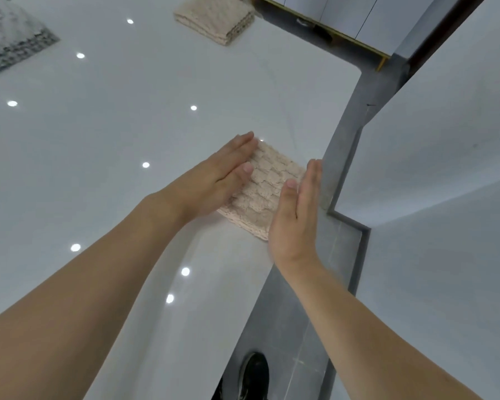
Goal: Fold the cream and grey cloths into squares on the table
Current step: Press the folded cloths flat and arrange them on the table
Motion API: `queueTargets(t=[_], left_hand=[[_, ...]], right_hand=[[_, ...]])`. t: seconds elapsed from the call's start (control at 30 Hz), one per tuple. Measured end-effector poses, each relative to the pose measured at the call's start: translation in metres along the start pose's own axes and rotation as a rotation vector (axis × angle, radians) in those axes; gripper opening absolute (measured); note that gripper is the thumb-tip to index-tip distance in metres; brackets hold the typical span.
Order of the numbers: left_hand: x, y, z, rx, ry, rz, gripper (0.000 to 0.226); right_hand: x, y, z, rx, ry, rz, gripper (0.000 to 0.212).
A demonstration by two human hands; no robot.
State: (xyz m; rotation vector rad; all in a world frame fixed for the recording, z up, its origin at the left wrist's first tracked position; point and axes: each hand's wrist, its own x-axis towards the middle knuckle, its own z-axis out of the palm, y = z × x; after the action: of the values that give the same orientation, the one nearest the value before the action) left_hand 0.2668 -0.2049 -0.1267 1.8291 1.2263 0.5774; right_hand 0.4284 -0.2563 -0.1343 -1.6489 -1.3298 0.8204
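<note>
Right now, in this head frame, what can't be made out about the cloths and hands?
- Cream cloth between the hands: its left edge sits under the left hand, its right edge behind the right hand.
- Right hand: motion-blurred, so contact is unclear.
- Grey cloth: cut off by the frame's top-left edges.
- Far cream cloth: top cropped; fold count unreadable.

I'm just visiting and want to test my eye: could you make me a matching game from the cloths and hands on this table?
Things:
1. near cream cloth
2. far cream cloth
3. grey cloth
4. shoe

Places:
A. far left of the table
B. on the floor, beside the table
C. between the left hand and right hand
D. folded, at the table's far edge

Pairs: 1-C, 2-D, 3-A, 4-B
</note>
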Motion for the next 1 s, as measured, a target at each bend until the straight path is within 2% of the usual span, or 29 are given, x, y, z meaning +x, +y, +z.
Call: queueTargets(t=[0.13,0.37,0.63,0.8,1.0], left_hand=[[0.010,-0.001,-0.001,0.035,0.002,0.009,0.051],[0.020,-0.012,0.006,0.291,0.008,0.074,0.054],[0.022,-0.016,0.008,0.390,0.038,0.092,0.055],[0.022,-0.018,0.008,0.455,0.027,0.106,0.058],[0.017,-0.025,0.000,0.586,0.015,0.084,0.064]], right_hand=[[0.009,-0.001,0.006,-0.045,0.001,-0.011,0.055],[0.013,0.012,0.008,-0.187,-0.005,-0.052,0.058],[0.011,0.026,0.007,-0.278,-0.035,-0.052,0.062],[0.010,0.030,0.003,-0.441,-0.064,-0.085,0.063],[0.013,0.038,-0.012,-0.670,-0.186,-0.080,0.073]])
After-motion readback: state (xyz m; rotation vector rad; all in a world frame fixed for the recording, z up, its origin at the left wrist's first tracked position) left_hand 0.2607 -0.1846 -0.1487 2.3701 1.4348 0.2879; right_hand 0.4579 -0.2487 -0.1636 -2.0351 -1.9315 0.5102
